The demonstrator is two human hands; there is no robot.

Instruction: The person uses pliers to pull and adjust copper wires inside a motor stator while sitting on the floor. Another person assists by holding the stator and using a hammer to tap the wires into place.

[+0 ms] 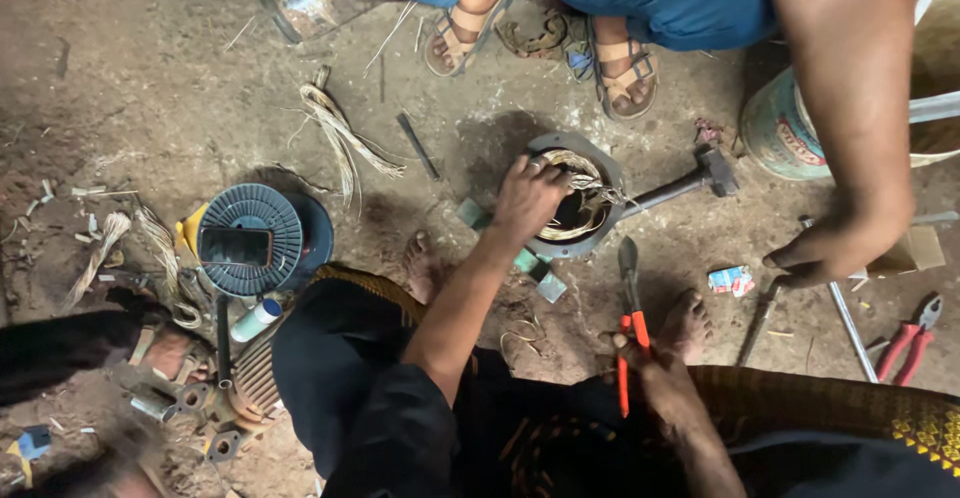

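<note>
Head cam, looking straight down at the dirt floor where I'm squatting. My left hand (pixel 527 196) is on the rim of the round motor stator (pixel 575 196) sitting between my bare feet, fingers curled over the edge right by the tangle of copper winding wire (pixel 585 190) spilling out of its middle. My right hand (pixel 668 383) is wrapped around the red handles of a pair of cutters (pixel 628 303), blades pointing up toward the stator but not touching it. A hammer (pixel 690 180) lies just beside the stator, on its far right side. Someone else's hand (pixel 835 243) comes down on the right, fingertips on the ground near a small wrapper (pixel 731 279). Red pliers (pixel 908 340) lie further right, and a blue wire spool (pixel 250 239) sits off to my left.
</note>
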